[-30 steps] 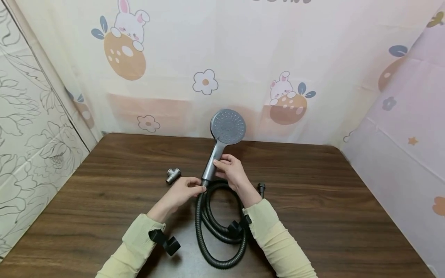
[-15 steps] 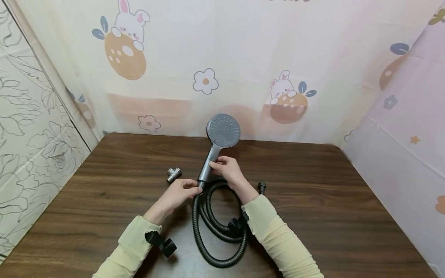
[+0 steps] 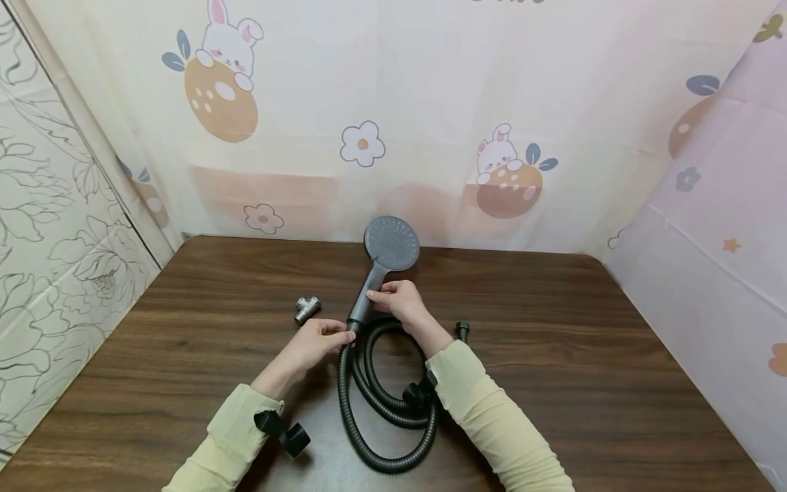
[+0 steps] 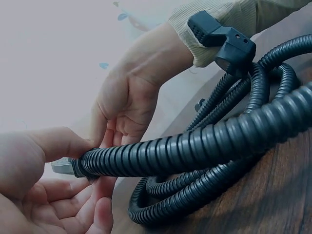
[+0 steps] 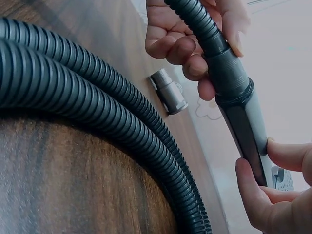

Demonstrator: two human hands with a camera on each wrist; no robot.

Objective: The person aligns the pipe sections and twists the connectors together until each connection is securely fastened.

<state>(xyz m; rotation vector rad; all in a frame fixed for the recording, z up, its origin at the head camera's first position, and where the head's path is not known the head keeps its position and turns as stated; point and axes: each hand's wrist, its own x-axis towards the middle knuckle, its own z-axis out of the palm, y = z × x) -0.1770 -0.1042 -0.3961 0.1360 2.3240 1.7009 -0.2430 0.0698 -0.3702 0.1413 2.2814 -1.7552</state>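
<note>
The shower head has dipped slightly toward the coiled hose and tilts just beyond it. At the hose's attached end, the person's left grip pinches the collar; the right grip pinches the handle. Left of the hose, a metal T-fitting lies on the bench.

Hose on the table; shower head behind its coils; fitting to their left, hose end to their right; curtain behind the table.
</note>
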